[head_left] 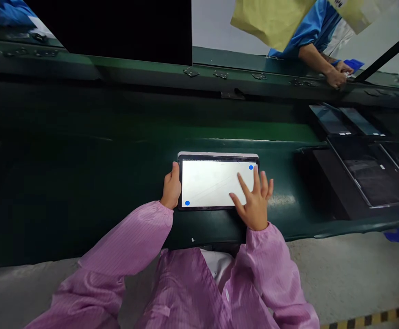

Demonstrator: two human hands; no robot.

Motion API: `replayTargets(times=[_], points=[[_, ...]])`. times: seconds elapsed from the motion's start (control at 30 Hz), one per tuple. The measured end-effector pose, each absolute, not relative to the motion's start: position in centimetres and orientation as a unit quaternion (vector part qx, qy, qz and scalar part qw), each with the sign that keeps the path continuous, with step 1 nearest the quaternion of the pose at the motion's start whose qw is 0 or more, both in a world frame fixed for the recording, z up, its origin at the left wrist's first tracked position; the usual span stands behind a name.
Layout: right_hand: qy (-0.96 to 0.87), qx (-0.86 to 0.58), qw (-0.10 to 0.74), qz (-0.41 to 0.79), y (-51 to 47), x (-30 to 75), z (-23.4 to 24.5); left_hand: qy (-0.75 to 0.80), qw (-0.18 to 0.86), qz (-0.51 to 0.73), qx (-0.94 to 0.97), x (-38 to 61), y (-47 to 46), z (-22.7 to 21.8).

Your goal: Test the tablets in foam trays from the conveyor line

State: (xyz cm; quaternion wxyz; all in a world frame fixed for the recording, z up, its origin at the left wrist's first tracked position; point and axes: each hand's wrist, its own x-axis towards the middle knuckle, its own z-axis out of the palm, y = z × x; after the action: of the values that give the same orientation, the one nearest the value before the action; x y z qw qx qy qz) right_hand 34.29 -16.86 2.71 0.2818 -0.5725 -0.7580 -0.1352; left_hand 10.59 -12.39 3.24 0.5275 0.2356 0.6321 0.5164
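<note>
A tablet (209,185) with a lit white screen lies on the dark green bench (83,183) in front of me. Blue dots mark its upper right and lower left corners. My left hand (171,188) grips the tablet's left edge, thumb on the bezel. My right hand (254,201) hovers over the screen's right side with fingers spread, fingertips touching or just above the glass near the upper right dot. Both arms wear pink striped sleeves.
Several dark tablets (367,173) lie in a stack and row at the right of the bench. Across the bench another person's hand (336,75) in a blue sleeve rests at the far edge. A large black panel (117,27) stands at the back.
</note>
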Motion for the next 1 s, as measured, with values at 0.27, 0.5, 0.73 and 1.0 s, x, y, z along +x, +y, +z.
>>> replayTargets(times=[0.27, 0.5, 0.73, 1.0], points=[[-0.852, -0.453, 0.258, -0.045, -21.3, 26.9, 1.9, 0.581, 0.527, 0.566, 0.251, 10.8, -12.2, 2.5], [-0.859, -0.434, 0.269, -0.035, -21.4, 25.9, 1.8, 0.558, 0.538, 0.575, 0.262, 10.8, -12.2, 2.3], [-0.846, -0.450, 0.280, -0.053, -21.5, 26.3, 2.1, 0.566, 0.543, 0.564, 0.259, 10.7, -12.3, 2.3], [-0.732, -0.590, 0.302, -0.158, -17.5, 32.4, 2.3, 0.569, 0.560, 0.545, 0.257, 10.6, -12.5, 2.6]])
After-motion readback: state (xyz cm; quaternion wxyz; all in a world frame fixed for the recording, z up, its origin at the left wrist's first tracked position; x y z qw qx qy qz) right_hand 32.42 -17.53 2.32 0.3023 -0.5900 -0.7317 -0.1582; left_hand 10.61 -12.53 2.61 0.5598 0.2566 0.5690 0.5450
